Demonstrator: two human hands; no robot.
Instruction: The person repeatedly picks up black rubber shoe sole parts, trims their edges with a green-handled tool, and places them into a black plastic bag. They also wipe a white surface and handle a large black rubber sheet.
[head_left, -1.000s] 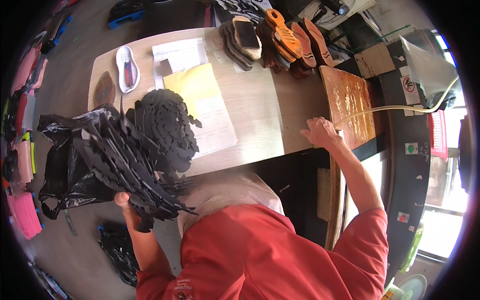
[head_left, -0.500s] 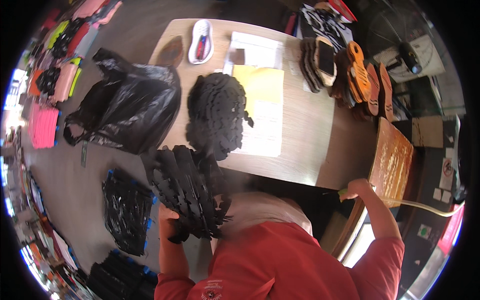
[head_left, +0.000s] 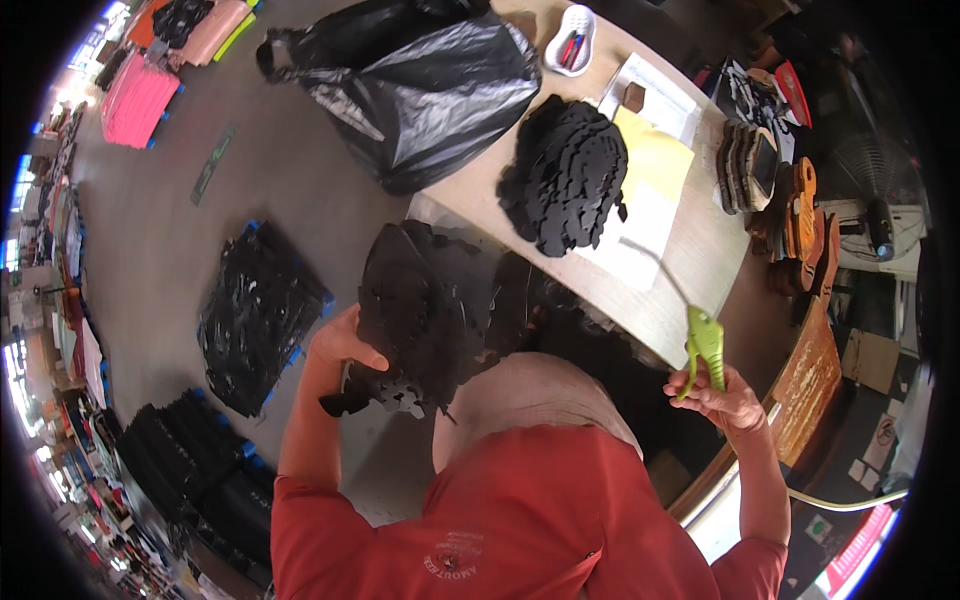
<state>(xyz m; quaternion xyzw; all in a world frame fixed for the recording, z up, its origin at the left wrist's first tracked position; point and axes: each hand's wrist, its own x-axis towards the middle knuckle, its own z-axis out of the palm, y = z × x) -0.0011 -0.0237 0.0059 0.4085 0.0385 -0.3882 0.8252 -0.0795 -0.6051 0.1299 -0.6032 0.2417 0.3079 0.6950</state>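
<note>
Grey floor (head_left: 160,270) seen across left half, marked by a greenish strip (head_left: 212,165) at upper left. Pale wood-grain desk (head_left: 715,250) set at an angle, upper right of centre. Fan (head_left: 868,190) placed far right, worn brown board (head_left: 812,375) seen below it. Left rim lit by bright patches (head_left: 14,372).

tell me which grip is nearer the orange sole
Right. The right grip, holding a green tool, is below and left of the orange sole in the picture; the left grip, holding black pieces, is much farther to the left.
</note>
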